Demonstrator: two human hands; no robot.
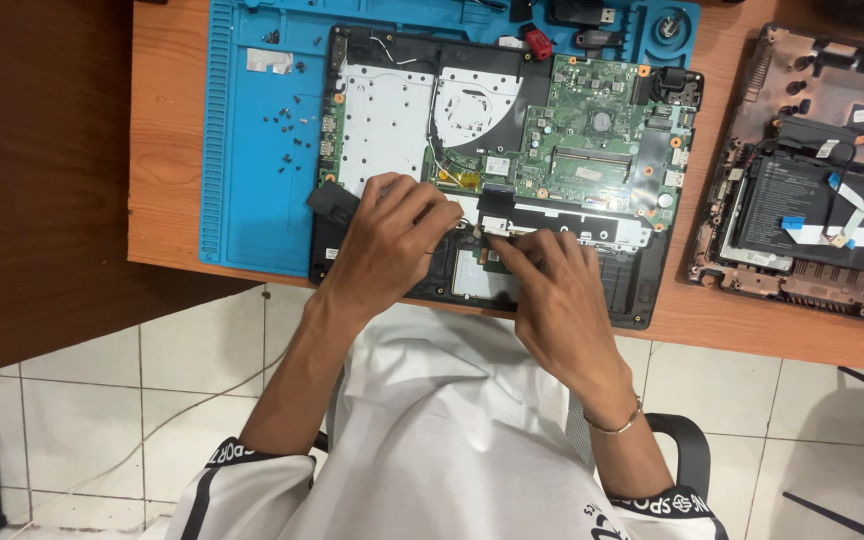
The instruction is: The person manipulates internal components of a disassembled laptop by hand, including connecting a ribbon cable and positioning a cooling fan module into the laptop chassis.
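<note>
Two opened laptops lie on the tabletop point(167, 150) in front of me. Under my hands sits the larger job, a laptop point(497, 150) with its cover off, resting on a blue mat point(252, 170). Well off to the right of my fingers is the second chassis point(812, 170), with white and blue ribbon cables across it. Beyond my fingers lies the green board point(602, 130), and left of it a fan point(477, 100) beside a silver plate point(382, 120). My left hand point(387, 240) rests on the lower left part of the laptop, fingers curled down and pinching at a small part near the middle; whether they truly grip it, I cannot tell. My right hand point(552, 290) comes in from the right, its fingertips meeting the left ones at the same spot by a white strip point(572, 232), pressed close, their hold also unclear. Left of my left hand, small dark screws point(287, 120) are scattered on the mat.
</note>
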